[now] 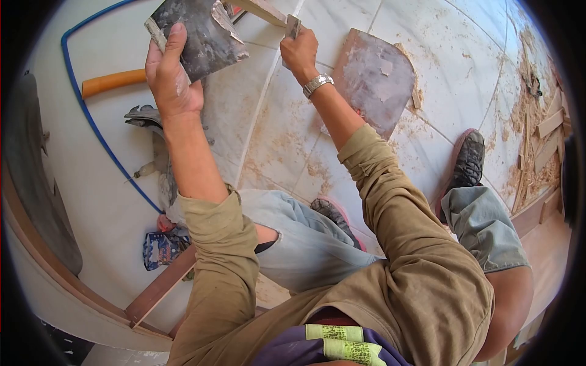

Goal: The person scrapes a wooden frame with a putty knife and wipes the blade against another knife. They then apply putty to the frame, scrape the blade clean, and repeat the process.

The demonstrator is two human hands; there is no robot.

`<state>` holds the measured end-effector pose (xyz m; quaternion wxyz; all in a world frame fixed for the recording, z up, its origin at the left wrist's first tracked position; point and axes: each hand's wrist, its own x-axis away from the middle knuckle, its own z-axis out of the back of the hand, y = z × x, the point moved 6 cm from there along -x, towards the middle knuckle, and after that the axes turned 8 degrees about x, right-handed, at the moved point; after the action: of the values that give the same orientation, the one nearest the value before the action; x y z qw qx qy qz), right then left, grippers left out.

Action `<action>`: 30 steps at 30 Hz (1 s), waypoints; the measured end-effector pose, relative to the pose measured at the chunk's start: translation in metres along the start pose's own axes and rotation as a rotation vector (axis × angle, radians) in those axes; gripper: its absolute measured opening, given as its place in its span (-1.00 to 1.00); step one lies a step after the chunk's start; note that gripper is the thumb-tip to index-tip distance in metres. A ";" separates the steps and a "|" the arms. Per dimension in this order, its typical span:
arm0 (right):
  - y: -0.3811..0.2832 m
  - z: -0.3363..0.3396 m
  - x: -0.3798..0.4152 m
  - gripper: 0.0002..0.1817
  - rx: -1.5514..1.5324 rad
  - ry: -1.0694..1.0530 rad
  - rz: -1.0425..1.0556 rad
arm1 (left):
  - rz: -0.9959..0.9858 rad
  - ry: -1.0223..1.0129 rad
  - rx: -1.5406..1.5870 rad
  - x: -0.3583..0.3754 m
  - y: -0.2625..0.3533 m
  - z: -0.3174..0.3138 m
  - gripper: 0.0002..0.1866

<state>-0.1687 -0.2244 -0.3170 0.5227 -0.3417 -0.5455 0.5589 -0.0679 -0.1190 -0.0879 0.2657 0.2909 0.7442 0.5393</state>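
Note:
My left hand (173, 79) grips a dark flat sheet (198, 39) by its left edge, thumb on top. Pale putty-like smears coat the sheet, and its upper right edge looks ragged. To the right, my right hand (299, 53), with a metal watch on the wrist, is closed around a small grey flat-ended tool (293, 26), perhaps a scraper; most of it is hidden in the fist. A pale wooden strip (262, 10) reaches close to this tool from the top. Below and right of that hand, a reddish board (378, 76) smeared with whitish paste lies on the tiles.
Left of me lie a blue tube-like curve (91, 116), an orange handle-like piece (113, 83), a crumpled packet (162, 249) and a wooden bar (162, 283). Wood scraps (549, 137) and shavings cover the right floor. My shoes (467, 158) rest on the dusty tiles.

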 end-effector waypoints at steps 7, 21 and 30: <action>-0.011 -0.014 0.004 -0.61 0.062 0.205 0.264 | -0.009 -0.019 0.010 0.000 0.002 0.001 -0.57; -0.013 -0.008 0.005 -0.73 -0.049 0.034 0.063 | -0.013 -0.035 0.027 0.000 0.004 -0.001 -0.59; 0.012 -0.005 0.001 -0.69 -0.015 -0.002 -0.024 | -0.029 -0.034 0.018 0.000 0.005 -0.001 -0.60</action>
<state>-0.1668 -0.2210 -0.3293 0.5262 -0.3387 -0.5543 0.5488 -0.0683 -0.1182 -0.0827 0.2833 0.2916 0.7486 0.5237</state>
